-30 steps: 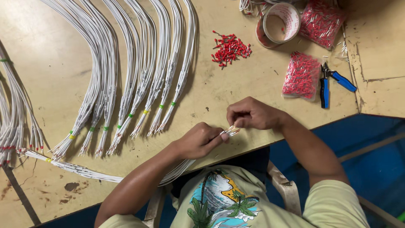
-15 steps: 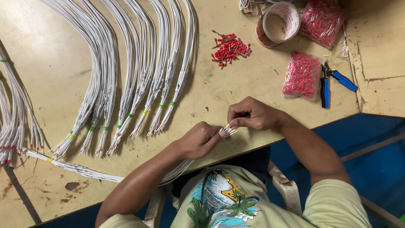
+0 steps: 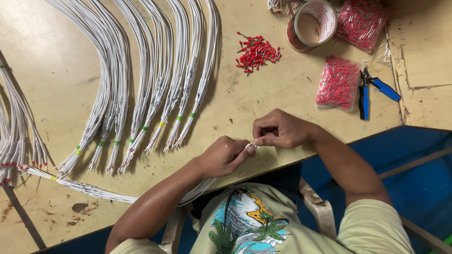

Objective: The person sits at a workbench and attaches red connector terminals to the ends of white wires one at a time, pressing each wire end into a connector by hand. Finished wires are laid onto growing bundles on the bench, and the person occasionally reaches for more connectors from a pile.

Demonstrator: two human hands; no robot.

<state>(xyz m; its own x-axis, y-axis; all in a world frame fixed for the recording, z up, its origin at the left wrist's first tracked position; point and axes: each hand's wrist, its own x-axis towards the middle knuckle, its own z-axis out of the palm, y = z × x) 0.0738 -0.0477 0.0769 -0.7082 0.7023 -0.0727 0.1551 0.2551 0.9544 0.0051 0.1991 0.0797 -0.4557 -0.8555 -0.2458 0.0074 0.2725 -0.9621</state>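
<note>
Since the earlier frame, the right hand [image 3: 278, 129] has drawn slightly closer to the left hand [image 3: 225, 155]; both remain at the near edge of the worn yellow wooden bench [image 3: 254, 101]. The left grip is closed around a bundle of thin white insulated wires [image 3: 200, 187], which trails below the bench edge. The right grip is pinched on the wire tips. Completed, judging by layout: several tied white wire bundles [image 3: 155, 94] fanned on the bench. Remaining: a loose pile of red crimp ferrules [image 3: 256, 51] and two clear bags of red ferrules [image 3: 337, 82]. Blue-handled pliers [image 3: 372, 87] lie unused.
</note>
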